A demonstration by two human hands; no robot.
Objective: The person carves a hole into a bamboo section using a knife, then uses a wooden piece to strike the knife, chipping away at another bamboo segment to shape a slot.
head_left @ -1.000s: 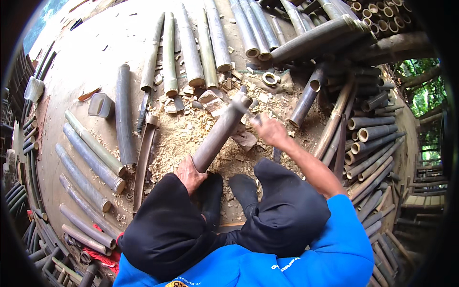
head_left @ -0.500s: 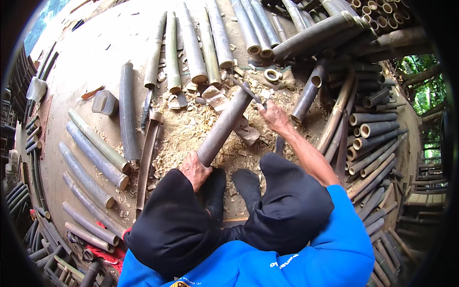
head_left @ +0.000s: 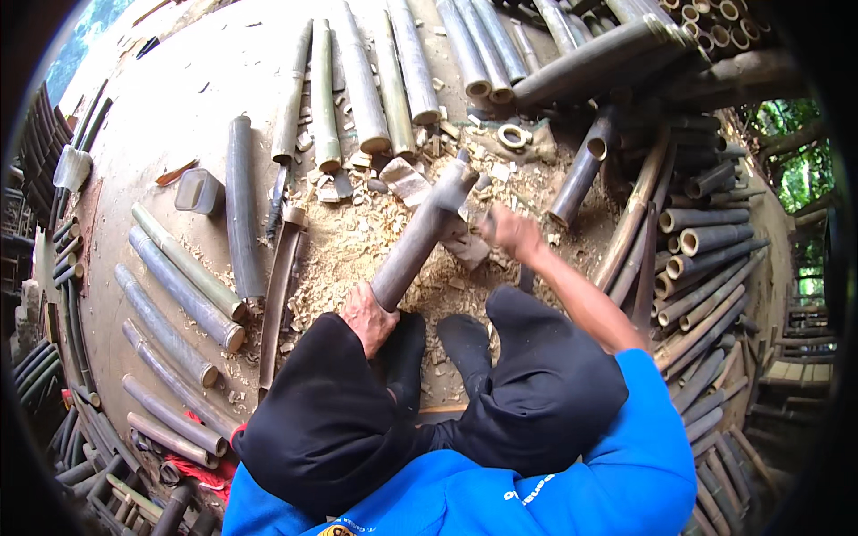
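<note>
Bamboo tube: dark grey-brown, in front of the person, above the wood shavings.
Tube's long axis: slanting from lower left to upper right, near end beside the left knee, far end pointing away from the person and rightward.
Left hand: fingers closed around the tube's near end.
Right hand: right of the far end, fingers curled in a fist round a tool handle; the tool is blurred, and I cannot tell whether it touches the tube.
Beyond the far end: a pale bamboo ring and a row of bamboo poles with their cut ends toward the person.
Left floor: a clear plastic box and a split bamboo piece.
Right side: stacked bamboo tubes.
</note>
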